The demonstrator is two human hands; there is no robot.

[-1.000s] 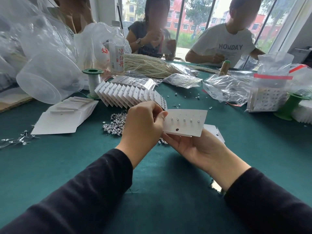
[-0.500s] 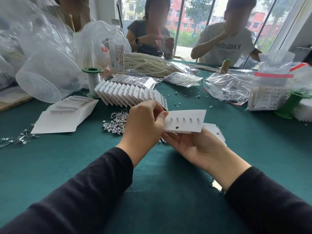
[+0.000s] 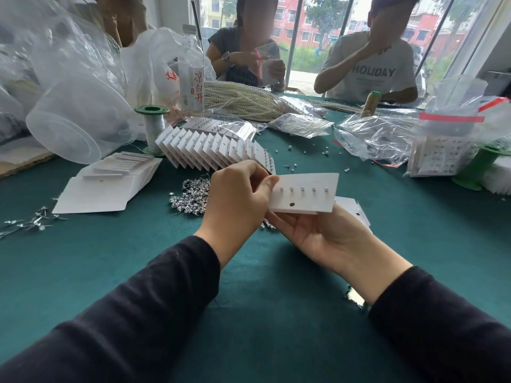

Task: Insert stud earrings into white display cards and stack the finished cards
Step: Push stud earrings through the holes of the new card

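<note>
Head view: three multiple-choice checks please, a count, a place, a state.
1. Studs showing on the held card: A two, B five, C nine.
2. The loose stud pile lies: A on the held card, B on the green table beside the left hand, C on the floor.
3. The held card is: A flat on the table, B bagged, C raised, left hand pinching its end, right hand beneath.
B: five heads sit in one row. B: the pile rests on the table. C: the table shows below the card.
</note>
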